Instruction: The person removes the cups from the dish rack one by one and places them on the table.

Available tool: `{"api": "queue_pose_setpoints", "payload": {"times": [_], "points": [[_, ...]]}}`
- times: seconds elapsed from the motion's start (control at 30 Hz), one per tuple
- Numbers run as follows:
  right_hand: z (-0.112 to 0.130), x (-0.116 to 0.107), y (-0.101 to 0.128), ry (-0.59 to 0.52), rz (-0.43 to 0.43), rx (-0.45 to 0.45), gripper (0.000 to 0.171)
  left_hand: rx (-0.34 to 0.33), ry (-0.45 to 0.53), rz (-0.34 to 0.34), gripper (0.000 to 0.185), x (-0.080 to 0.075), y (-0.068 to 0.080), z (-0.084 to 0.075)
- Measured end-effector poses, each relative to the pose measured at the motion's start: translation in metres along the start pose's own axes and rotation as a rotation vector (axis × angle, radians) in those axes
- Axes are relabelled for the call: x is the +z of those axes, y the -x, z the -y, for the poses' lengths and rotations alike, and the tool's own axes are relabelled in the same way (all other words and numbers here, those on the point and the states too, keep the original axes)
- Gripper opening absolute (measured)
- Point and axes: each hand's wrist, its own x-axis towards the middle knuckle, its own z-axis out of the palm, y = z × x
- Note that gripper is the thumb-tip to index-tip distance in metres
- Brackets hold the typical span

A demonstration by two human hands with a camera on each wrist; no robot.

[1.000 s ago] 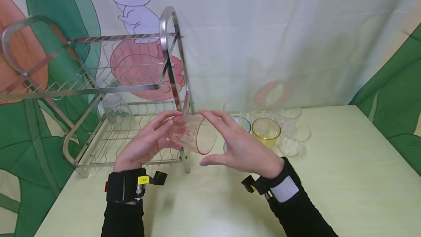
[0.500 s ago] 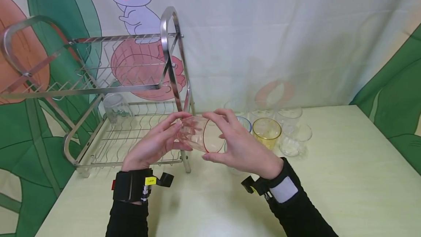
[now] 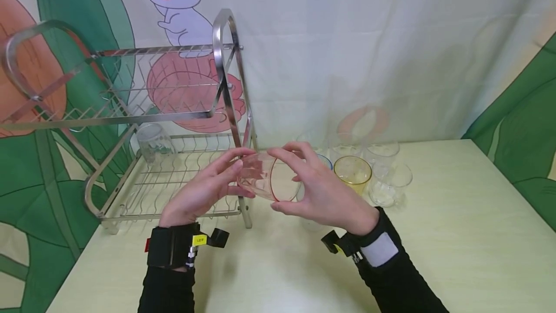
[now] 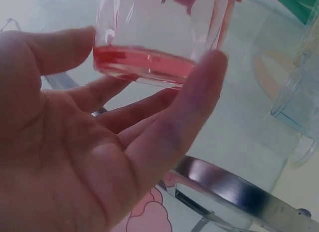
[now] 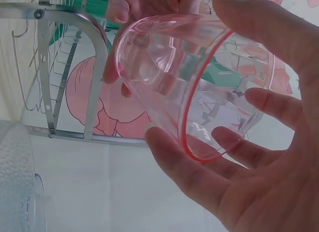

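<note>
A clear pink drinking glass (image 3: pixel 256 177) with a red rim is held sideways above the table, its mouth toward the right. My left hand (image 3: pixel 201 187) pinches it at the base; in the left wrist view the thumb and a finger lie on either side of the thick red-tinted bottom (image 4: pixel 144 62). Around the mouth end, my right hand (image 3: pixel 327 190) holds the glass with the thumb on one side and fingers on the other. The right wrist view looks into the open mouth past the red rim (image 5: pixel 192 102).
A two-tier metal dish rack (image 3: pixel 173 116) stands at the left, with a clear glass (image 3: pixel 154 144) upside down on its lower tier. Behind my right hand are a yellow glass (image 3: pixel 353 174), a blue-rimmed glass (image 3: pixel 325 161) and several clear glasses (image 3: pixel 386 192). A printed curtain (image 3: pixel 347 52) hangs behind the table.
My left hand has brought the pink glass to the right. My right hand, spread apart from the rim a second ago, has closed around the mouth end.
</note>
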Motion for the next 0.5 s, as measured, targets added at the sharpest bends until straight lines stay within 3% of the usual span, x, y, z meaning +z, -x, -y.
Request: {"api": "queue_pose_setpoints", "payload": {"times": [0.17,0.5], "points": [[-0.0021,-0.0029,0.0021,0.005,0.004,0.023,0.086,-0.05,-0.109,-0.029,0.045,0.0064,0.0012,-0.0049],[-0.0002,-0.0087,0.0036,0.025,0.019,0.001,0.087,-0.1,-0.13,-0.029,0.045,0.0065,0.0045,-0.0085]]}}
